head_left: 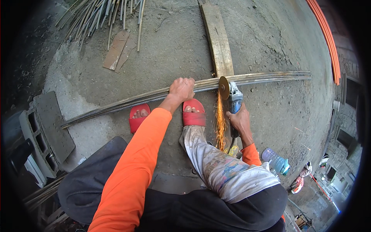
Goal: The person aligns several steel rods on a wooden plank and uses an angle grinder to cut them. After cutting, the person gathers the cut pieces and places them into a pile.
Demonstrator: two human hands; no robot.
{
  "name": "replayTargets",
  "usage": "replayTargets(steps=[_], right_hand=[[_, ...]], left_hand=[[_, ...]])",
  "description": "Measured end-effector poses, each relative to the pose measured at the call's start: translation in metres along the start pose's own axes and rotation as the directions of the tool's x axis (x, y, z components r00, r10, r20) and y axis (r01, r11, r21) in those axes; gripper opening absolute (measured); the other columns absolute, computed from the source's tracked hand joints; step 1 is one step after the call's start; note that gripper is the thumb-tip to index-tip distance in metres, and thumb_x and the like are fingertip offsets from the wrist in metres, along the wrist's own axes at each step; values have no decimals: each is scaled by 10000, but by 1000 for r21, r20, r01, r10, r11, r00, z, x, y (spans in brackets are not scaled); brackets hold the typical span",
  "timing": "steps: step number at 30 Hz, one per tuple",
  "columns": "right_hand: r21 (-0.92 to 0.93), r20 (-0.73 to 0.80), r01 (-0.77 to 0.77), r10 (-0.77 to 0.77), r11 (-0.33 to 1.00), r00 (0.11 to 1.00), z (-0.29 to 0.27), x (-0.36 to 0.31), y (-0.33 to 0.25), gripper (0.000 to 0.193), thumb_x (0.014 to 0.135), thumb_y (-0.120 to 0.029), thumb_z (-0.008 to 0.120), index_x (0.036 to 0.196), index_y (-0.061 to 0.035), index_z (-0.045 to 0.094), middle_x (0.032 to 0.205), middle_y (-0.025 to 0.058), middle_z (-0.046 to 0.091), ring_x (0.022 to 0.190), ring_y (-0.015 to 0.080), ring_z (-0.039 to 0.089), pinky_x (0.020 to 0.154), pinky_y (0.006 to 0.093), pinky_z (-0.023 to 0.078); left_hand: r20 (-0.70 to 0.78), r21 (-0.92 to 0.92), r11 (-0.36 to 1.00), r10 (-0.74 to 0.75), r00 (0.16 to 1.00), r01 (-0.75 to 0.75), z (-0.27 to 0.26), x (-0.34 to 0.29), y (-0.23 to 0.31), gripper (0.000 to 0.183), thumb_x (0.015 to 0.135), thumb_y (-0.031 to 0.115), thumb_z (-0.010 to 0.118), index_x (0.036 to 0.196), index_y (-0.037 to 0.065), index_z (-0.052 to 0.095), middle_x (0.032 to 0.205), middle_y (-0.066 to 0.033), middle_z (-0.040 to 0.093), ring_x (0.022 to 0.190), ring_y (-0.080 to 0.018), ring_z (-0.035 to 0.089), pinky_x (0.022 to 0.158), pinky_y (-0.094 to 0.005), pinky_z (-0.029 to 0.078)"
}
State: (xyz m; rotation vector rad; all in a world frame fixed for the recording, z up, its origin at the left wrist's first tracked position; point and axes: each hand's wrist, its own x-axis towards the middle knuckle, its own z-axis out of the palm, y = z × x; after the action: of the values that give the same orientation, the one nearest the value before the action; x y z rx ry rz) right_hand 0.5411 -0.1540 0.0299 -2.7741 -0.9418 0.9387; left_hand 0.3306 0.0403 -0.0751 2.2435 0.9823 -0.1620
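A bundle of long steel rebars [131, 102] lies across the ground and rests on a wooden plank [220, 46]. My left hand [182, 89] is closed round the bundle, left of the plank. In my right hand [240, 119] is an angle grinder [235, 98], gripped by its body. Its cutting disc [223, 88] touches the bars beside the plank end. Orange sparks [220, 123] stream from the disc toward me. My red sandals [194, 118] stand close behind the bars, and a paint-stained cloth [216, 162] covers my right leg.
More rebars [104, 17] and a brown flat piece [119, 50] lie at the far left. Hollow concrete blocks [50, 131] stand at the left. A plastic bottle [275, 160] lies near my right elbow. Orange pipes [326, 36] run along the far right edge.
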Motion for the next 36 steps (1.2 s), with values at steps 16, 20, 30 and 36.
replayTargets(steps=[16,20,30,36], right_hand=[[-41,-54,73,-76,996,996,-1,15,-9,562,755,-273,801,1109,81,547,1007,357,711,957,524,709,840,547,560],[-31,-32,43,-44,999,998,0,5,-1,552,748,-272,799,1090,79,543,996,356,712,941,522,710,836,545,562],[215,-71,-172,191,961,979,-12,-67,37,598,710,-276,819,1155,69,616,999,289,741,932,425,744,842,475,569],[404,-128,-217,289,889,949,-8,-80,62,563,709,-282,827,1111,65,640,968,262,737,895,394,735,830,461,560]], left_hand=[[8,-42,999,-1,1000,2,1,0,-3,275,778,145,711,1004,-13,717,994,-289,746,977,-475,729,883,-541,590],[36,-26,999,-21,999,22,-3,0,2,223,785,109,697,972,-5,737,1019,-277,753,992,-458,736,883,-515,608],[51,28,1000,4,999,-5,-4,5,7,390,779,207,788,1081,-1,656,1034,-300,736,1016,-491,709,904,-554,573],[18,100,994,31,999,-33,4,-3,-10,445,780,209,819,1083,20,554,1024,-268,730,1009,-500,693,907,-555,554]])
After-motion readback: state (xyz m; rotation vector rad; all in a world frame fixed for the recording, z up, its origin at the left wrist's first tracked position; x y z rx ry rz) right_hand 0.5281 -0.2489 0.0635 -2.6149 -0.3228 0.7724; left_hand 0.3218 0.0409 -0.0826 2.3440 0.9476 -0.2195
